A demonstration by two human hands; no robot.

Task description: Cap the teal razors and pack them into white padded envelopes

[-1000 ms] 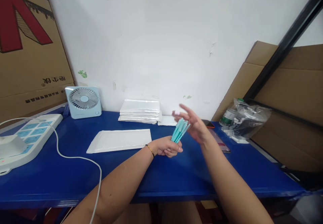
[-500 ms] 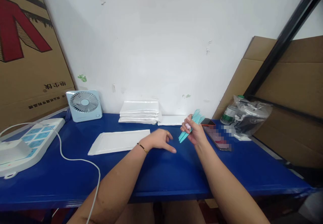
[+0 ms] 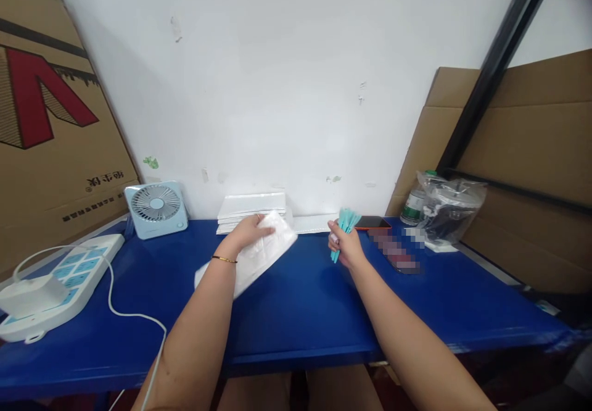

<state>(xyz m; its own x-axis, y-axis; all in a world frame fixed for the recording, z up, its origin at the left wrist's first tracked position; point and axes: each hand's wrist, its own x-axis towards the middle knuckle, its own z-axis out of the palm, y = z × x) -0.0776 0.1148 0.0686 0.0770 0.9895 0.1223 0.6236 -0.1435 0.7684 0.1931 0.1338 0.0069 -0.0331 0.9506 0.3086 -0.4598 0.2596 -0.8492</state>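
My left hand (image 3: 245, 236) grips a white padded envelope (image 3: 264, 255) near its far end, thumb on top, and the envelope lies tilted over the table. Part of it is hidden under my wrist and forearm. In my right hand (image 3: 348, 248) is a bundle of slim turquoise plastic sticks (image 3: 348, 218), wider at the top; their exact kind I cannot make out. The fingers wrap around the bundle, and its lower tips poke out below. Behind my left hand a stack of white padded envelopes (image 3: 254, 203) rests against the wall.
The blue table (image 3: 305, 312) carries a light blue fan (image 3: 157, 207) and a white power strip (image 3: 83, 275) with a cable at left. At right lie two phones, one dark with an orange edge (image 3: 372, 223), plus a bottle (image 3: 413, 206) and a clear plastic bag (image 3: 456, 210).
My left hand has taken hold of the envelope that lay flat on the table, lifting and turning it. My right hand keeps the turquoise bundle, now more upright. The view has shifted slightly.
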